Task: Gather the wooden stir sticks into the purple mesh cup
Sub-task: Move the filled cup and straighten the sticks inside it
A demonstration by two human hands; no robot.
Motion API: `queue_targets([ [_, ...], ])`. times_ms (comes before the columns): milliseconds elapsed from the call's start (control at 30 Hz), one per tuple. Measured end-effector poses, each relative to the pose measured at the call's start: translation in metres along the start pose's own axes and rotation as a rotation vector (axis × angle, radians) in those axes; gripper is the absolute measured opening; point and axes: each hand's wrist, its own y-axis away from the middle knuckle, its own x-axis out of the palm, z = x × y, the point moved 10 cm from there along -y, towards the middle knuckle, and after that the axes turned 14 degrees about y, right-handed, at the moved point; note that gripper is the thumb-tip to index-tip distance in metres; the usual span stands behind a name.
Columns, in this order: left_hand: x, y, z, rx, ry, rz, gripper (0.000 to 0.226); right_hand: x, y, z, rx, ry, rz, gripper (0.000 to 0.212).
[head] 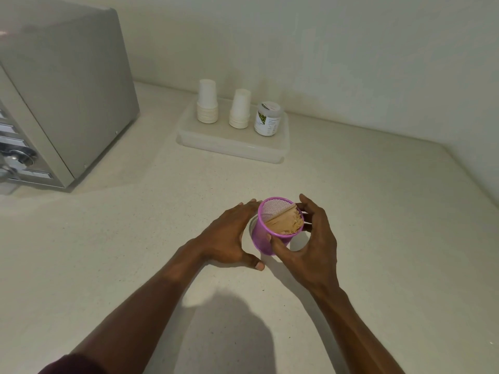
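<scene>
**While it leans, the purple cup (260,238) holds the sticks (283,224)**

Since it's tipped, I can't tell if the base touches the table (135,252). The right hand (316,244) grips it, thumb on the near wall, fingers curled round the far side. The left hand (226,238) sits relaxed beside it, fingers straight. Behind: tray (232,147) with paper cups (207,103), jar (267,118).

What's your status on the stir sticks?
Left hand open beside purple mesh cup; right hand grips it. Wooden stir sticks bundled inside. No loose sticks seen, nothing in the way.
</scene>
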Motion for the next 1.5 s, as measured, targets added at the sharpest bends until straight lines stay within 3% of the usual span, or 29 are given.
queue_targets([
  [267, 0.005, -0.001, 0.01, -0.041, -0.027, 0.024, 0.129, 0.0, 0.002, -0.003, -0.021, 0.013, -0.009, 0.089],
  [1500, 0.008, -0.005, 0.017, 0.009, -0.117, 0.045, 0.127, -0.003, 0.001, -0.013, -0.057, 0.008, 0.014, 0.087],
])
